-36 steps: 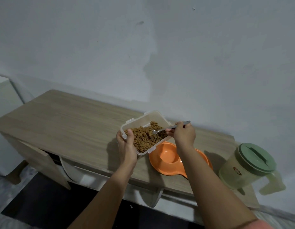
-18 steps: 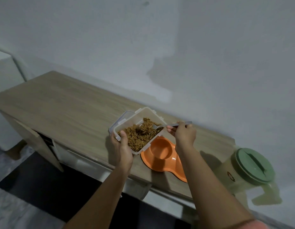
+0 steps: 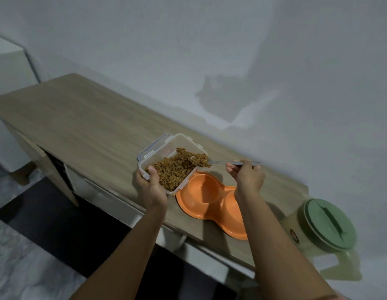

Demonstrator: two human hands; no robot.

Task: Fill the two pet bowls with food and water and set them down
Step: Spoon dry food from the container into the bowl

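An orange double pet bowl [image 3: 206, 199] lies on the wooden table [image 3: 80, 118]; both wells look empty, and my right forearm covers part of the right one. My left hand [image 3: 150, 186] grips the near corner of a clear plastic container [image 3: 166, 156] of brown kibble, held tilted above the bowl's left edge. My right hand [image 3: 246, 175] pinches the handle of a metal spoon [image 3: 222, 163]. The spoon's bowl is heaped with kibble and sits over the container's right rim.
A pale jug with a green lid [image 3: 326, 226] stands at the table's right end, handle towards me. The container's lid [image 3: 154, 146] lies on the table behind it. A white wall runs along the back. The table's front edge and dark floor lie below.
The spoon has come up out of the kibble with a heaped load and now sits at the container's right rim. My view has shifted, so more of the orange bowl shows.
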